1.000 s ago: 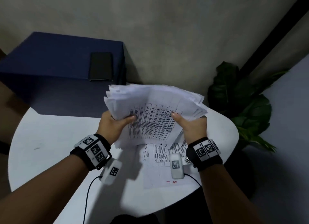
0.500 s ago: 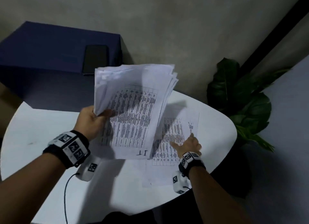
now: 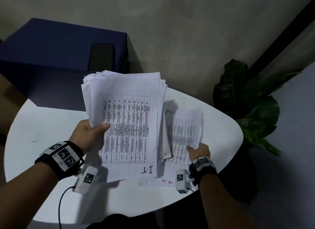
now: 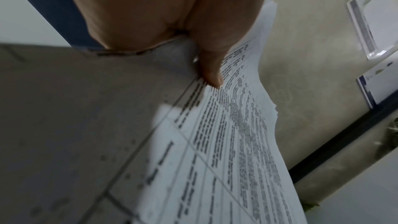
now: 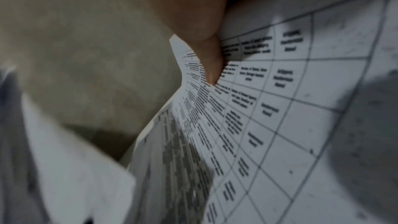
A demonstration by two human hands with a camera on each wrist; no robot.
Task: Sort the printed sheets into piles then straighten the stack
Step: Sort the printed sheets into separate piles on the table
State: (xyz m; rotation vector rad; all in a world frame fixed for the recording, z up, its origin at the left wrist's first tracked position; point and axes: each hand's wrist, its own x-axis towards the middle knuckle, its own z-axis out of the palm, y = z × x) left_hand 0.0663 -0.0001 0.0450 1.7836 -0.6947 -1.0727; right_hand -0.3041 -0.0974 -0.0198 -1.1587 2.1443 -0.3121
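Observation:
My left hand point(image 3: 92, 130) grips a thick, uneven stack of printed sheets point(image 3: 129, 126) by its left edge, thumb on top, raised above the round white table point(image 3: 47, 126). The top page shows a table grid and a handwritten "I.T". The left wrist view shows the thumb point(image 4: 212, 72) pressing the stack point(image 4: 232, 142). To the right, my right hand point(image 3: 196, 149) pinches a single printed sheet point(image 3: 187, 126), curled and blurred, just above the table. In the right wrist view the thumb point(image 5: 212, 67) lies on that sheet point(image 5: 269, 125). Another sheet point(image 3: 153, 181) lies flat beneath.
A dark blue box point(image 3: 51, 46) with a black phone point(image 3: 102, 58) on top stands behind the table on the left. A leafy plant point(image 3: 247, 109) fills the right corner by the wall. A cable point(image 3: 60, 205) hangs from my left wrist.
A second ago both hands held the stack. The right hand let go, went down to the table at the right, and now lifts one sheet that curls upward.

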